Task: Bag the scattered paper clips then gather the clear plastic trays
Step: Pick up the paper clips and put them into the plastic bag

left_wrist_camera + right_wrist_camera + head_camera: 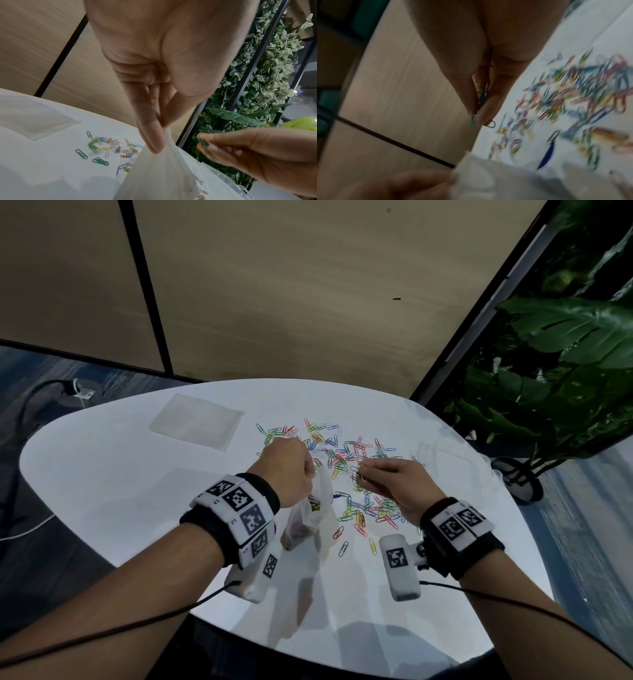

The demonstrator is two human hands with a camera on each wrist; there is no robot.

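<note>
Bag (pixel 310 510) is pinched at its rim by left hand (pixel 286 470), centre frame, hanging over desk (pixel 102 474). Few paper clips (pixel 482 97) are pinched in right hand (pixel 394 484), just right of bag mouth; drop goes leftward.

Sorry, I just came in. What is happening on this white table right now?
A person is bagging colored paper clips. The left hand pinches the top edge of a clear plastic bag, which already holds some clips. The right hand pinches a few paper clips near the bag. Many scattered clips remain on the table. A clear plastic tray lies untouched farther back.
</note>
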